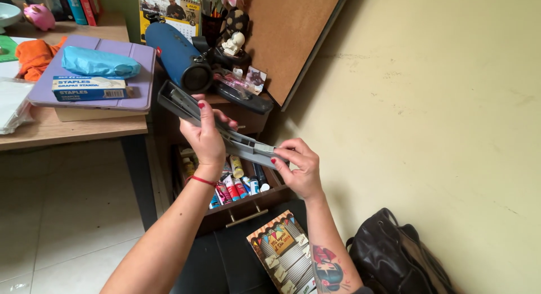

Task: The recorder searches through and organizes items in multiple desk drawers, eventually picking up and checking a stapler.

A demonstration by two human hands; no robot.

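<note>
A long grey stapler [181, 104], opened out, is held in the air above an open drawer. My left hand [205, 139] grips its middle from below, a red string around the wrist. My right hand [297, 169] pinches the stapler's near end with thumb and fingers. The stapler slants from upper left to lower right. A blue and white box of staples [88, 87] lies on a lilac tablet cover [127, 96] on the desk, to the left of both hands.
The open wooden drawer [248, 206] holds paint tubes and markers. A blue cylindrical speaker [179, 58], a desk calendar [169, 9] and small figurines crowd the cabinet top. A cork board [287, 34] leans on the wall. A booklet [282, 252] and black bag [397, 254] lie below.
</note>
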